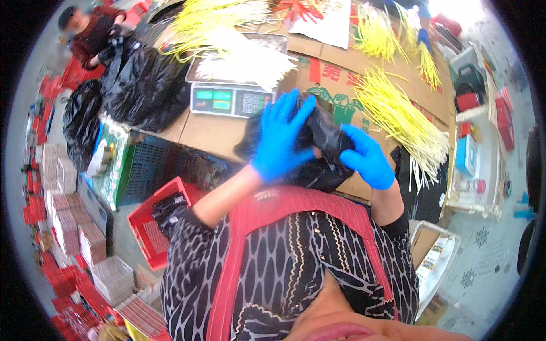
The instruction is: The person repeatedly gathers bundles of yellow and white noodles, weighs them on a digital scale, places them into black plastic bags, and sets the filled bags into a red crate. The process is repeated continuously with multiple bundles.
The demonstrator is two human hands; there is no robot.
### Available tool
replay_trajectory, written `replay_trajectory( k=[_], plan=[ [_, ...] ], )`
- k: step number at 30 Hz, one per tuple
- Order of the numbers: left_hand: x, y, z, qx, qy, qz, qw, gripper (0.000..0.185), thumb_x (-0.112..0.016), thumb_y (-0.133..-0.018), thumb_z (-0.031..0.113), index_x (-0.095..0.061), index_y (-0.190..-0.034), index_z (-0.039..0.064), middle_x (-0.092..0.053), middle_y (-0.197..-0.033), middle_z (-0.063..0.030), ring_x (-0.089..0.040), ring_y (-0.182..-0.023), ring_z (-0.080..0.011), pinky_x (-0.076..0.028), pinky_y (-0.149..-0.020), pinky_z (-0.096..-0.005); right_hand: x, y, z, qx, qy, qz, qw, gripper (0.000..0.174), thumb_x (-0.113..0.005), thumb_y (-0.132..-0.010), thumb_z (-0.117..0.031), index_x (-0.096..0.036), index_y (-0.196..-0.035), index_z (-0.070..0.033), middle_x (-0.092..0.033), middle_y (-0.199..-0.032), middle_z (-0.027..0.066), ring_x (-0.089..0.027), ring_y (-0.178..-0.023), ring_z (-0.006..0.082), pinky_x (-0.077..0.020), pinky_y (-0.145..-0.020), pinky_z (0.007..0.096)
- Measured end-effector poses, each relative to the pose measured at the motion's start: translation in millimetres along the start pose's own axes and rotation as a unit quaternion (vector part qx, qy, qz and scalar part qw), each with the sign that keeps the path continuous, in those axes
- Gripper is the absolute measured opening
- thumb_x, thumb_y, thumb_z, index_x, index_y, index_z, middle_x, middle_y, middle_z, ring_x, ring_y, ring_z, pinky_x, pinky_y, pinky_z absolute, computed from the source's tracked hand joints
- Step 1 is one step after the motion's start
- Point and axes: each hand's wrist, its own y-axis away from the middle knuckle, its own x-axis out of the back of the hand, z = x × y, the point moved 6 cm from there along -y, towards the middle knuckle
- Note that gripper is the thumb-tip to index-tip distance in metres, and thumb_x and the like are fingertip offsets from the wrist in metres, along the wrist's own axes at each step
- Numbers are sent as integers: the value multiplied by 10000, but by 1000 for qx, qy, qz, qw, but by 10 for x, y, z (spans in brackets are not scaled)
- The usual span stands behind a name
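A black plastic bag [326,128] is bunched up close to my chest, at the near edge of the cardboard-covered table. My left hand [281,140], in a blue glove, lies on the bag with its fingers spread. In its own blue glove, my right hand [367,157] pinches the bag's right side between thumb and fingers. Just beyond the bag stands a digital scale [232,100] with a metal tray, and pale yellow-white stalks [251,59] lie across it. A bundle of long yellow stalks [403,123] rests on the table to the right.
More yellow stalks [377,34] and red ones [300,9] lie at the table's far side. Large black bags [145,85] sit at the left, where a person [94,38] stands. A red crate [160,226] is low at my left, and a white shelf unit [480,162] stands right.
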Motion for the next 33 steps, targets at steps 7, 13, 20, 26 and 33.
replay_trajectory(
  k=[7, 13, 20, 26, 33],
  plan=[
    [-267, 39, -477, 247, 460, -174, 835, 311, -614, -829, 116, -646, -1113, -5, -686, -969, -72, -608, -867, -134, -483, -816, -254, 665, -605, -839, 112, 433, 209, 870, 211, -642, -859, -120, -666, -1042, -19, -686, -940, 124, -660, -820, 232, -509, -760, 333],
    [-408, -101, -23, 340, 824, -97, 443, 313, -535, -893, 218, -617, -1105, 3, -677, -1027, -98, -652, -897, -196, -515, -836, -319, -73, -869, -1271, 336, 544, 154, 754, 281, -589, -817, -58, -664, -1088, -68, -641, -1075, 141, -560, -1072, 348, -410, -955, 431],
    [626, 510, -873, 257, 700, 95, 660, 332, -471, -926, 201, -587, -1166, 3, -645, -1121, -151, -620, -1030, -291, -495, -925, -440, 23, -636, 494, -94, 636, -327, 693, 321, -518, -875, -186, -614, -1161, -75, -634, -1083, 187, -607, -938, 353, -481, -808, 424],
    [-151, 1252, -1525, 407, 793, 168, 421, 287, -525, -929, 208, -616, -1150, 49, -654, -1133, -127, -631, -1026, -283, -489, -948, -445, -401, -728, 603, 165, 457, -473, 735, 259, -525, -916, -208, -650, -1093, -66, -650, -1074, 135, -643, -906, 241, -495, -804, 380],
    [-418, 1094, -1655, 352, 868, 86, 339, 282, -512, -933, 197, -616, -1139, 34, -664, -1102, -138, -636, -1011, -303, -493, -938, -458, -233, -3883, 265, 41, 398, 32, 916, 587, -479, -918, -499, -480, -1356, -108, -495, -1359, 176, -485, -1242, 354, -384, -1029, 382]
  ],
)
